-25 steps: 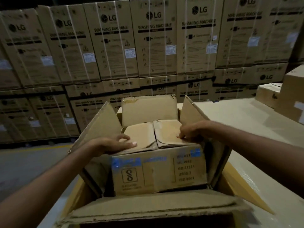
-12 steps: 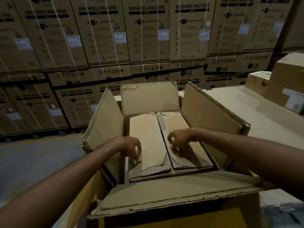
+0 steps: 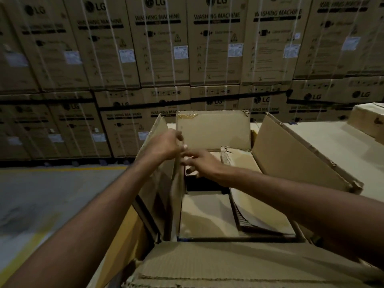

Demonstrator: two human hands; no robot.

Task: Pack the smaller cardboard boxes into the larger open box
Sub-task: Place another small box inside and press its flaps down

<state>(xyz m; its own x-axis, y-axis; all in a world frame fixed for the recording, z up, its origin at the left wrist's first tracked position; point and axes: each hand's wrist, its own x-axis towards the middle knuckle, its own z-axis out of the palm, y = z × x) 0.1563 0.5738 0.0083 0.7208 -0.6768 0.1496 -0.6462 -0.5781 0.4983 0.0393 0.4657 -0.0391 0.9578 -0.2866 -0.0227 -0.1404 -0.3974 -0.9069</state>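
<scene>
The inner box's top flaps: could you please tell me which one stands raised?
The left flap, upright and held by the left hand; the right flap lies flat.

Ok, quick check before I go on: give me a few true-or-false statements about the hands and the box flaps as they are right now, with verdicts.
1. The left hand grips the edge of an upright flap at the left side of the larger box. True.
2. The right hand hangs outside the larger box. False: it reaches across inside the box to that same flap, right beside the left hand.
3. The far flap of the larger box is folded down shut. False: it stands upright.
4. The stacked cartons behind are printed "washing machine". True.
</scene>
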